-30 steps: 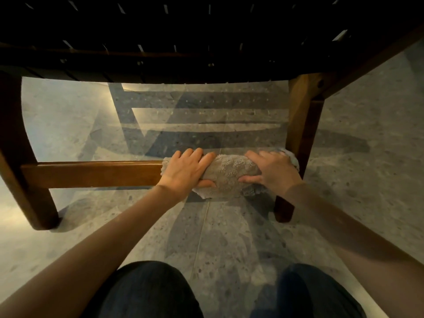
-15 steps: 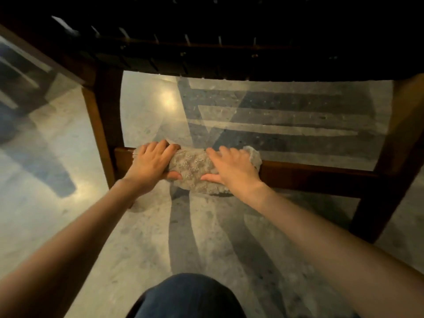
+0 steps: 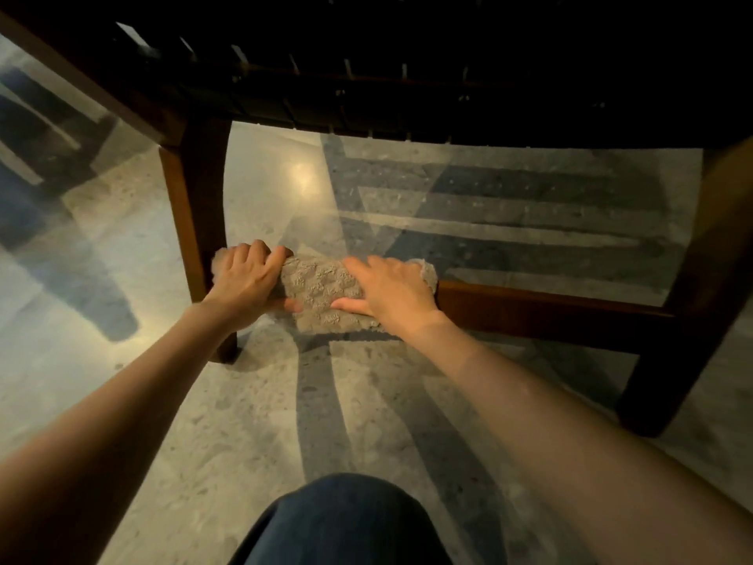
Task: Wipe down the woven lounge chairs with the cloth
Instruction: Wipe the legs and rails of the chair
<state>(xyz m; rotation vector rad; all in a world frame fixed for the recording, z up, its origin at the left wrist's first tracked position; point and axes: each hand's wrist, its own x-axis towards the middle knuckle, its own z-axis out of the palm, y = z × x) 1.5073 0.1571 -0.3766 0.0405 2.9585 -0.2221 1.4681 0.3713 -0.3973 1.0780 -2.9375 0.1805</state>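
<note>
A grey textured cloth [image 3: 320, 293] is wrapped over the low wooden crossbar [image 3: 542, 309] of a woven lounge chair, at the bar's left end against the left front leg [image 3: 194, 222]. My left hand [image 3: 244, 279] grips the cloth's left end, fingers curled over the bar beside that leg. On the cloth's right end my right hand [image 3: 389, 289] presses down, fingers over the top and thumb at the front. The chair's dark woven seat [image 3: 407, 87] hangs overhead, seen from below.
The right front leg [image 3: 684, 328] stands at the far right. Polished speckled stone floor [image 3: 252, 434] lies all around, striped with shadows. My knee in dark trousers [image 3: 346, 519] is at the bottom. Dark blurred shapes sit at the far left.
Both hands have slid the cloth along the crossbar from its right end to its left end, up against the left leg. The view has followed leftward.
</note>
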